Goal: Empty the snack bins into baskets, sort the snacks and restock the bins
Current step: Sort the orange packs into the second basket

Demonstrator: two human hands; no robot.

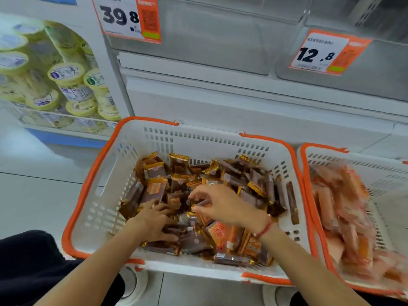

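A white basket with orange rim [103, 173] sits on the floor in front of me, filled with several brown and gold snack packets [178, 171] and some orange ones [223, 235]. My left hand [154, 221] lies among the packets at the basket's lower left, fingers spread over them. My right hand [216, 204] hovers over the middle of the pile and pinches a small packet [202, 203] between thumb and fingers. A second white and orange basket [375, 171] to the right holds several pale orange packets [344, 206], blurred.
Two clear plastic bins [198, 40] [375, 69] on the white shelf above look empty, with price tags 39.8 [128, 18] and 12.8 [326, 53]. A display of yellow-lidded tubs [66, 85] stands at left. My knees and shoes flank the basket on the tiled floor.
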